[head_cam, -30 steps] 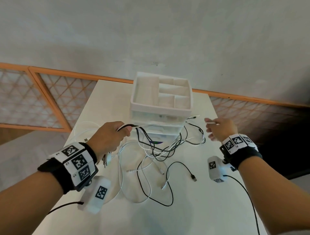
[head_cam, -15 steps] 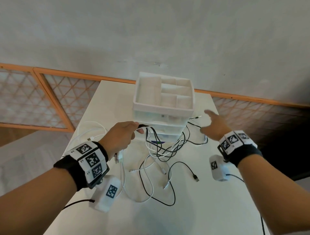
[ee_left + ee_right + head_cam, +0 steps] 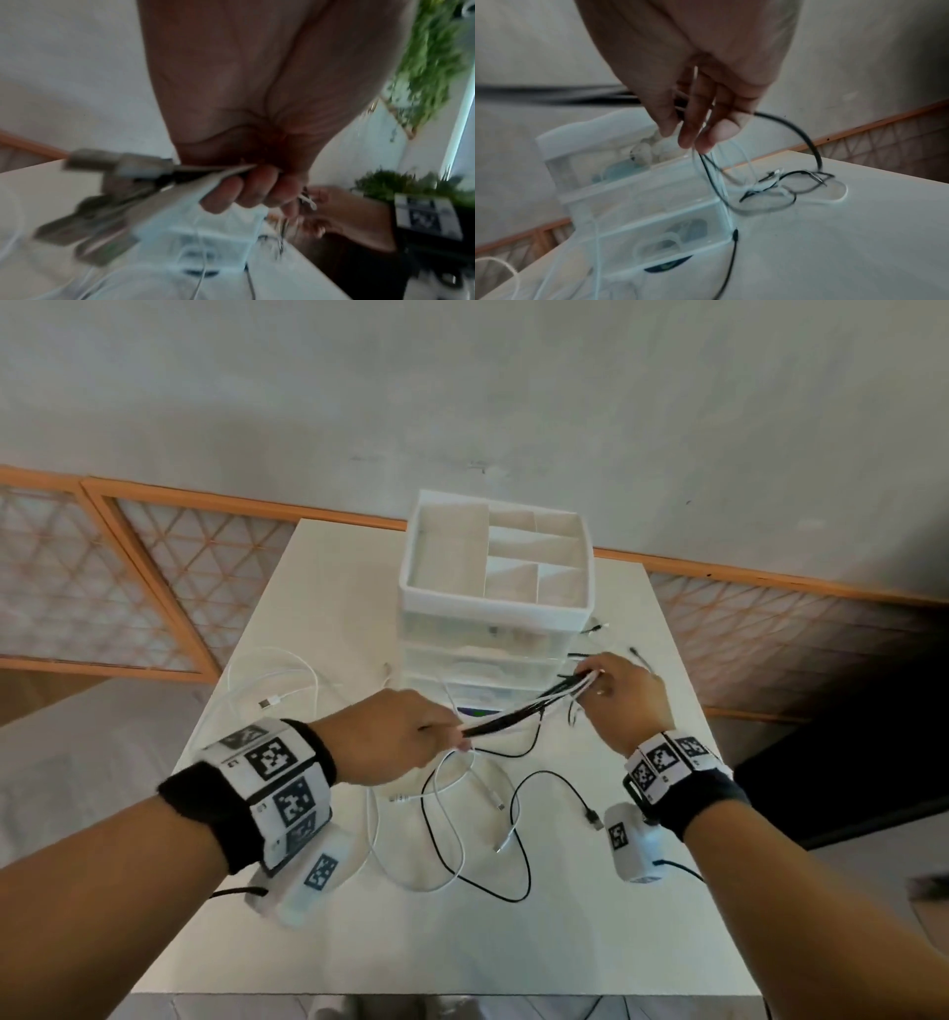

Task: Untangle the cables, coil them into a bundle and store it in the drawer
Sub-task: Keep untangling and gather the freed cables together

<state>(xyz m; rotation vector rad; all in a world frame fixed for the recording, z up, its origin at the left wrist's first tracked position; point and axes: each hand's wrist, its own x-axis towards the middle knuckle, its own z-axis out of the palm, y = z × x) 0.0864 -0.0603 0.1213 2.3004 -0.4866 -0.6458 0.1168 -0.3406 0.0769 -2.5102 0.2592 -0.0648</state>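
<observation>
Several black and white cables (image 3: pixel 518 711) run taut in a bunch between my two hands, just in front of the clear drawer unit (image 3: pixel 488 660). My left hand (image 3: pixel 405 737) grips one end of the bunch; blurred plugs (image 3: pixel 110 172) stick out of its fist in the left wrist view. My right hand (image 3: pixel 611 685) pinches the other end, where the cables (image 3: pixel 713 168) hang down from its fingers (image 3: pixel 706 125). More loops of black cable (image 3: pixel 513 855) and white cable (image 3: pixel 436 839) trail loose on the white table (image 3: pixel 462 942).
A white divided tray (image 3: pixel 493 603) tops the drawer unit. A loose white cable (image 3: pixel 272 675) with a USB plug lies at the left of the table. Small cable ends (image 3: pixel 595 629) lie to the right of the unit. A wall stands behind.
My right hand came in from the right and took hold of the cable bunch. The left hand drew back toward me, and the strands now stretch straight between both hands.
</observation>
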